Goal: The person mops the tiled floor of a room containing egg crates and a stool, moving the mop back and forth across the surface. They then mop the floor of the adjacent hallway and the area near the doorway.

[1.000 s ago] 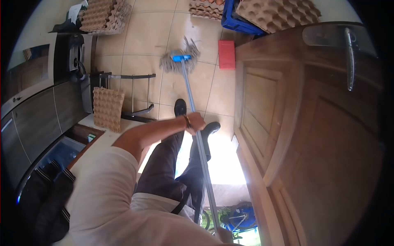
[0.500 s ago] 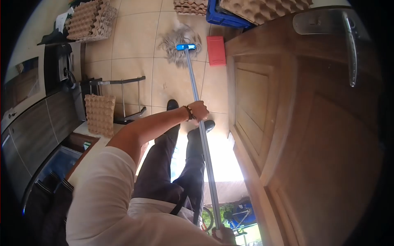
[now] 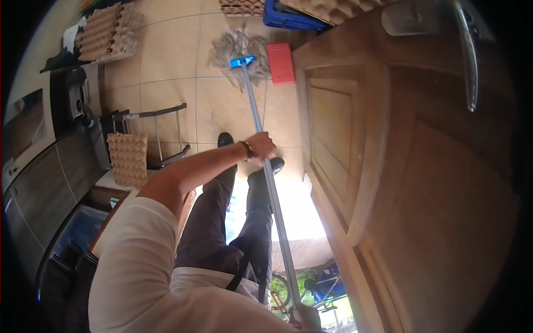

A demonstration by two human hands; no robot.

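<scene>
A string mop with grey strands (image 3: 256,69) and a blue clamp (image 3: 242,61) lies on the tiled floor. Its long grey handle (image 3: 277,216) runs back toward my body between my two hands. My left hand (image 3: 261,145), with a dark bracelet at the wrist, is wrapped round the middle of the handle. Low in the view, my right hand (image 3: 305,317) is closed round the handle's near end, partly cut off by the frame edge. Beside the strands, on their right, lies a flat red rectangular object (image 3: 281,63).
A wooden door (image 3: 444,183) with a metal lever handle fills the right side. Egg trays (image 3: 108,36) are stacked at upper left; another tray (image 3: 127,160) leans by a black-and-metal frame (image 3: 161,114). A blue crate (image 3: 288,19) stands at the top. Bright outdoor light shows behind my legs.
The whole view has shifted slightly left. The mop's clamp has turned a little, and its strands spread slightly nearer the red object. Both hands keep their hold on the handle.
</scene>
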